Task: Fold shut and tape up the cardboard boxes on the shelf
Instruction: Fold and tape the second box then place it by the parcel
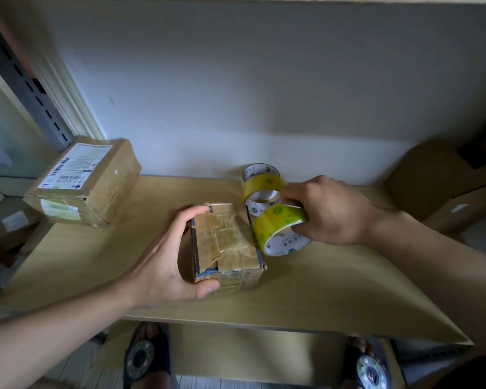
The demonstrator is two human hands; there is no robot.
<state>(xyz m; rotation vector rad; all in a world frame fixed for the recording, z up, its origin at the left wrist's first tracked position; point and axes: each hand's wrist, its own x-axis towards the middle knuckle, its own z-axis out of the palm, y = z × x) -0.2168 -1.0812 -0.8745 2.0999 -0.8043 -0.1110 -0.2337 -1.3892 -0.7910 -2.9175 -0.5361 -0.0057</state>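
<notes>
Setting: pale wooden shelf (320,290) against a grey-white wall, seen from above; below its front edge, 2 feet in dark sandals (146,357) with round patterned badges.
Left hand (163,259): curled around the left side of the small cardboard box (225,245), thumb on the near corner, fingertips on the far top edge, palm against the side.
Small cardboard box: near the front middle of the shelf, flaps folded down, top crossed with brown and clear tape; a blue edge shows at the near rim.
Right hand (331,217): gripping the near tape roll (281,228), fingers wrapped over its far side, thumb tucked by the core.
Near tape roll: yellow-green, tilted, touching the right side of the small box; white inner core carries a green logo and small print, too small to read.
Second tape roll (261,183): same kind, just behind the first, standing near the wall.
Labelled box (87,181): taped shut, far left of the shelf; white shipping label with barcodes, text not legible.
Far right: 1 more cardboard box (443,189), in shadow, blurred.
</notes>
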